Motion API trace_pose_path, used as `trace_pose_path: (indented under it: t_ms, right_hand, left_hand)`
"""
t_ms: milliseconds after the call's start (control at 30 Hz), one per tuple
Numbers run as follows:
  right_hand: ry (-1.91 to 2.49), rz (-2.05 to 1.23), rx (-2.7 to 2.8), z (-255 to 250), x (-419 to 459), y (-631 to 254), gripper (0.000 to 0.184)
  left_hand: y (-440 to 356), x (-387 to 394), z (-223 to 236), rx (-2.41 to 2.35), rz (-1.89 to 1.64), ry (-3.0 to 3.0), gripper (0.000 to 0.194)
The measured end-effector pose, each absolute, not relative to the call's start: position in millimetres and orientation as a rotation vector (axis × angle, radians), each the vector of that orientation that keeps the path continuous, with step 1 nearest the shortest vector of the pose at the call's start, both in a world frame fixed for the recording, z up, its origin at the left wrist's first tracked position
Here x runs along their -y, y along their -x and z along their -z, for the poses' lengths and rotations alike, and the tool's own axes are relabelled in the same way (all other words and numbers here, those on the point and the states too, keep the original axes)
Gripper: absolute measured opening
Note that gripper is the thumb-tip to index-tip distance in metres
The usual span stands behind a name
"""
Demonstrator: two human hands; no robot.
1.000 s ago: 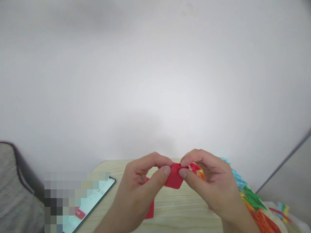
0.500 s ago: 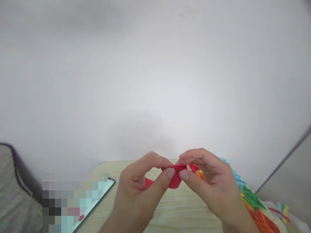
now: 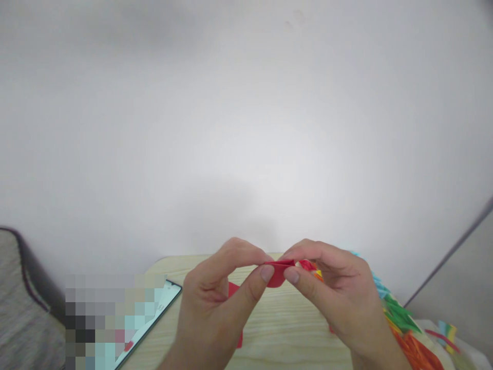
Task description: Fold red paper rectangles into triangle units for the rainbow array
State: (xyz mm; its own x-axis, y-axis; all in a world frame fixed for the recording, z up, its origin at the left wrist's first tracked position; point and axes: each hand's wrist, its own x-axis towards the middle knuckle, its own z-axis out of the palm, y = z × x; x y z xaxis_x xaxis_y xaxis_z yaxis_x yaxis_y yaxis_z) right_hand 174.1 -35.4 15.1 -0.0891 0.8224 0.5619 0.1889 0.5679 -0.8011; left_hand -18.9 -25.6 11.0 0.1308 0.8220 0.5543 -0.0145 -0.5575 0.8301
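My left hand (image 3: 215, 303) and my right hand (image 3: 335, 298) meet above a light wooden table (image 3: 277, 334). Both pinch a small folded red paper piece (image 3: 278, 271) between thumb and forefinger, left hand on its left edge, right hand on its right edge. The paper lies almost flat and edge-on to me. More red paper (image 3: 232, 290) shows under my left hand, partly hidden. Small red and orange folded bits (image 3: 313, 269) peek out behind my right fingers.
A phone or tablet with a lit screen (image 3: 148, 321) lies at the table's left edge. A heap of folded paper pieces, blue, green, yellow and orange (image 3: 400, 321), fills the right side. A grey cushioned seat (image 3: 23, 303) stands at far left. A white wall rises behind.
The red paper has been folded flatter, from a hanging square to a thin edge-on piece. Both hands stayed in place, fingers pressing closer together.
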Motion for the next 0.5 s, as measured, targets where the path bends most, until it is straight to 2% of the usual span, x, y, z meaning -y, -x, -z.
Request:
trace_pose_path:
  t_ms: [267,333,500]
  right_hand:
    - [0.874,-0.675,1.606,-16.9,36.2,-174.6,0.011]
    - [0.891,-0.709,1.582,-16.4,35.6,-175.3,0.014]
    - [0.992,-0.829,1.449,-15.5,32.1,-177.1,0.007]
  left_hand:
    - [15.8,25.4,-11.4,-0.774,-1.587,-1.745,0.014]
    - [13.3,26.0,-9.6,-0.767,-1.718,-1.837,0.024]
    - [10.9,25.0,-3.5,-0.787,-2.012,-2.243,0.052]
